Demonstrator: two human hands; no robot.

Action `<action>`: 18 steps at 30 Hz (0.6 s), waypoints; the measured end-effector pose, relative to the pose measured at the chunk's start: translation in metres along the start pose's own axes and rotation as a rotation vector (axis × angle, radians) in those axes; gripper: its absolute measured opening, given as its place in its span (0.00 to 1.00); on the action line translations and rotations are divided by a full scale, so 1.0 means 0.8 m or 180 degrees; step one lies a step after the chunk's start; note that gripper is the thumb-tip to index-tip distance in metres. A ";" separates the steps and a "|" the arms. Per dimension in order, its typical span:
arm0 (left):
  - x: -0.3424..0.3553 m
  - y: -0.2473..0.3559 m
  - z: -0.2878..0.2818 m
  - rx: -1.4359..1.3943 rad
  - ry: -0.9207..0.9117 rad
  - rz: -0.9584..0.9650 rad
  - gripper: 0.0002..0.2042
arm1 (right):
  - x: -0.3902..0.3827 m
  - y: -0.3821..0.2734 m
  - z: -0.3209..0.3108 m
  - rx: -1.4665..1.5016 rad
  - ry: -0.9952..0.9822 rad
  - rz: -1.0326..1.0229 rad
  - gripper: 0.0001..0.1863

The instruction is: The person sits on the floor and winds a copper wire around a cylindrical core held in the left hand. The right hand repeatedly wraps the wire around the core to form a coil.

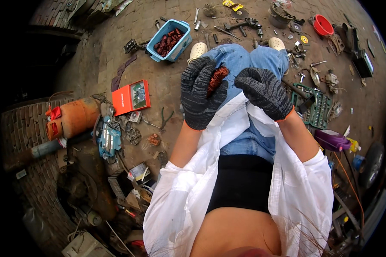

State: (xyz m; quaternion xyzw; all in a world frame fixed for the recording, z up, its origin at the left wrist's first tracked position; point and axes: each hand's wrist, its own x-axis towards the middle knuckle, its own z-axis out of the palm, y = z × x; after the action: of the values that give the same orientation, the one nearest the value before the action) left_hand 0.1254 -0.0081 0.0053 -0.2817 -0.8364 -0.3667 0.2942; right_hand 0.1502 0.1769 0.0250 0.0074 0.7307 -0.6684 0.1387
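Note:
My left hand (198, 95), in a dark grey knit glove with an orange cuff, is closed round a bundle of reddish copper wire (217, 80) above my lap. Part of the bundle is hidden by the fingers. Level with it, to the right, my right hand (265, 93) wears a matching glove. Its fingers are curled and pressed together; whatever is between them is too small or hidden to tell. A gap separates the two hands. Beyond my left hand, a light blue plastic tub (181, 48) on the ground holds more copper wire bundles (169, 42).
Left on the brick ground are an orange-red box (121, 103), pliers (166, 118), a loose copper coil (153, 139) and an orange gas cylinder (79, 116). Right are a green socket set case (319, 109), a purple bottle (331, 140) and a red bowl (323, 25). Tools and metal parts lie ahead.

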 end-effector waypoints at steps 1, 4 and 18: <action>0.000 -0.001 0.001 -0.0012 0.0013 0.0021 0.24 | 0.001 0.004 0.000 -0.0099 0.0004 -0.0221 0.14; 0.000 -0.001 -0.001 0.0061 -0.0007 -0.0083 0.24 | 0.001 -0.002 0.000 0.0079 -0.0056 0.0084 0.14; 0.000 -0.003 -0.002 -0.0175 -0.0107 -0.0184 0.23 | 0.005 -0.001 0.011 0.0389 -0.0022 -0.0394 0.10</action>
State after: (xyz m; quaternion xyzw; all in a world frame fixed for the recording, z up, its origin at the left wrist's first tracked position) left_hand 0.1243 -0.0104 0.0051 -0.2715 -0.8386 -0.3932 0.2615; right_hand 0.1477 0.1674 0.0244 -0.0317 0.6871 -0.7191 0.0989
